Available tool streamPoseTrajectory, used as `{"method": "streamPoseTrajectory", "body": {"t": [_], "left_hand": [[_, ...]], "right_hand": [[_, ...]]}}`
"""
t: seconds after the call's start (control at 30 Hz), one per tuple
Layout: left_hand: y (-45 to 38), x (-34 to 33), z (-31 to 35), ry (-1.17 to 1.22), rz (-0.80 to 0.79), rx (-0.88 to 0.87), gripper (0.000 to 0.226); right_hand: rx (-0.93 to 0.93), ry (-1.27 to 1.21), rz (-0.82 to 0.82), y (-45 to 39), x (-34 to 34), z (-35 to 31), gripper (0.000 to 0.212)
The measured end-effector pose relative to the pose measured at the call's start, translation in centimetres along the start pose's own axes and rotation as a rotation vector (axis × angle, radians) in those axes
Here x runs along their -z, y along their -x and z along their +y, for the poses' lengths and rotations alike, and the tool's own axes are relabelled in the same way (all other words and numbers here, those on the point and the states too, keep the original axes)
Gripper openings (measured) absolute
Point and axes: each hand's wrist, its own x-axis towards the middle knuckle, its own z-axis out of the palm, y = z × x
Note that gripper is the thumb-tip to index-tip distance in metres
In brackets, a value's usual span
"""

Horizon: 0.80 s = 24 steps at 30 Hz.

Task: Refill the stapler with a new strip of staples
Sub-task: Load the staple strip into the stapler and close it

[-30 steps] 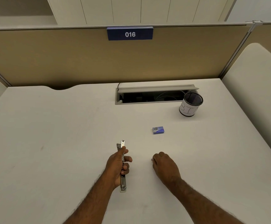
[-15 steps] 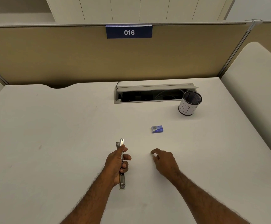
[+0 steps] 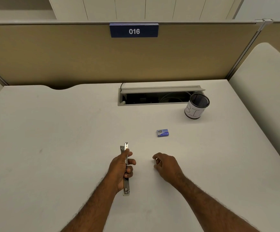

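My left hand (image 3: 121,168) grips a slim metal stapler (image 3: 126,188) around its middle. The stapler points away from me, and both of its ends stick out of my fist, just above the white desk (image 3: 52,148). My right hand (image 3: 167,168) hovers a short way to its right with the fingers curled. Thumb and forefinger pinch a small pale sliver that looks like a staple strip (image 3: 156,162), mostly hidden by the fingers. A small blue staple box (image 3: 162,132) lies shut on the desk beyond my right hand.
A black mesh cup (image 3: 196,108) with a white paper label stands at the back right, next to an open cable tray (image 3: 156,97) sunk into the desk. A tan partition (image 3: 69,56) with a blue "016" sign closes off the far edge.
My right hand has lifted slightly off the desk and its fingers have drawn into a pinch. My left hand and the stapler have stayed in place.
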Motion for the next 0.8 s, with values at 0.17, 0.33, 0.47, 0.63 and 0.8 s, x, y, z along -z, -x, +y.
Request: {"method": "streamPoseTrajectory", "body": {"t": [0.17, 0.33, 0.47, 0.63, 0.8], "left_hand": [[0.5, -0.2, 0.1, 0.026, -0.062, 0.012, 0.040], [0.9, -0.6, 0.5, 0.023, -0.122, -0.004, 0.047], [1.0, -0.9, 0.4, 0.055, -0.187, -0.008, 0.058], [0.9, -1.5, -0.1, 0.073, -0.129, -0.018, 0.041], [1.1, -1.7, -0.2, -0.004, -0.035, -0.019, 0.034]], "right_hand": [[-0.028, -0.015, -0.005, 0.4, -0.6, 1.3, 0.035], [-0.003, 0.015, 0.119, 0.6, -0.2, -0.2, 0.047], [0.202, -0.176, 0.366, 1.4, 0.8, -4.4, 0.025], [0.357, -0.237, 0.313, 2.2, 1.9, -8.7, 0.019], [0.349, -0.129, 0.273, 2.4, 1.0, -8.9, 0.020]]}}
